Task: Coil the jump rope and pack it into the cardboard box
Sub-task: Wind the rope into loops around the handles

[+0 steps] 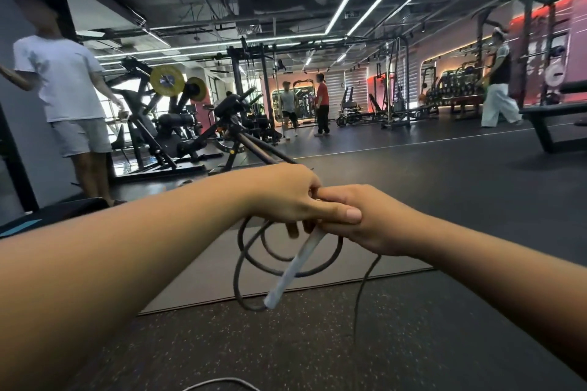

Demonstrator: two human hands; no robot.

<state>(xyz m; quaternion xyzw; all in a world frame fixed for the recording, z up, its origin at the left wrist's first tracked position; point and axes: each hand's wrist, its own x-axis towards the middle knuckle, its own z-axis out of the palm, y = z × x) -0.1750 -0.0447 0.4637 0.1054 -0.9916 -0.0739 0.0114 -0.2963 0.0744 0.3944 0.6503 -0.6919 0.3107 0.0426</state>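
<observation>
Both my arms reach forward and my hands meet in mid-air above the gym floor. My left hand (286,197) is closed around the gathered dark jump rope (251,263), whose loops hang below it. A white handle (293,267) of the rope slants down from between my hands. My right hand (359,219) presses against the left and grips the rope too; a loose strand (362,292) drops from it toward the floor. No cardboard box is in view.
A grey mat (203,270) lies on the speckled black floor under my hands. A person in a white shirt (63,79) stands at the left by weight machines (178,124). Other people stand farther back. A bench (552,117) is at the right.
</observation>
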